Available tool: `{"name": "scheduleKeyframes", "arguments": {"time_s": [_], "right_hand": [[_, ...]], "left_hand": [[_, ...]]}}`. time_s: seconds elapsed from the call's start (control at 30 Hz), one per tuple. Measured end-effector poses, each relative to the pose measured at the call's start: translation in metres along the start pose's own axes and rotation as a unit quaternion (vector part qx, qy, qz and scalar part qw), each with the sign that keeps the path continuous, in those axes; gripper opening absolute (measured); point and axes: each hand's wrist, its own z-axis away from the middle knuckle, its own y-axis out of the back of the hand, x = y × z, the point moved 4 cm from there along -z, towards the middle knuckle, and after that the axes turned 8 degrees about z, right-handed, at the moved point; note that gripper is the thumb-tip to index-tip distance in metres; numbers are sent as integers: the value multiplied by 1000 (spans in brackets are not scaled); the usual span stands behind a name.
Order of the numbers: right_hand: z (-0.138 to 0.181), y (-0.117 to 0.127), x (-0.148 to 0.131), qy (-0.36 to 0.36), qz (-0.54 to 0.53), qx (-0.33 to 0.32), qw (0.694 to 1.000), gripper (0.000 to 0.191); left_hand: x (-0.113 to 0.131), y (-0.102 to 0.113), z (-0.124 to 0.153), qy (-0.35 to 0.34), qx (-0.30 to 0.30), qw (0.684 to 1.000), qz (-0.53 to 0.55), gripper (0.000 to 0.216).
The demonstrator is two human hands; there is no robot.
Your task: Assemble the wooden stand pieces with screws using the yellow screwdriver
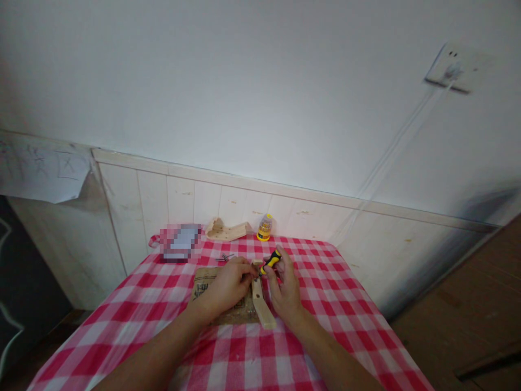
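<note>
My right hand (285, 285) is closed around a small yellow and black screwdriver (271, 261), whose tip points left toward the top of a light wooden strip (261, 306). My left hand (228, 285) pinches its fingers together at that same end of the strip, right by the screwdriver tip; what it pinches is too small to make out. The strip lies on a brown paper sheet (203, 282) on the red and white checked tablecloth (334, 304).
At the back of the table lie a shaped wooden piece (226, 230), a yellow jar of screwdriver bits (264, 227), a blurred-out flat object (179, 243) and small metal parts (226, 257). A white panelled wall stands right behind; the table edge falls off at right.
</note>
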Motion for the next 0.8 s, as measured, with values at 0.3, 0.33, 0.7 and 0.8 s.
{"name": "scheduleKeyframes", "arguments": {"time_s": [0.3, 0.33, 0.7, 0.8], "right_hand": [[1, -3, 3, 16, 0, -25, 1000, 48], [0, -3, 3, 17, -2, -27, 999, 48], [2, -6, 0, 13, -43, -38, 998, 48], [3, -7, 0, 15, -41, -46, 998, 48]], "left_hand": [[-1, 0, 1, -4, -2, 1000, 1, 26], [-1, 0, 1, -4, -2, 1000, 0, 27], [1, 0, 1, 1, 8, 1000, -7, 29], [2, 0, 1, 2, 10, 1000, -11, 29]]}}
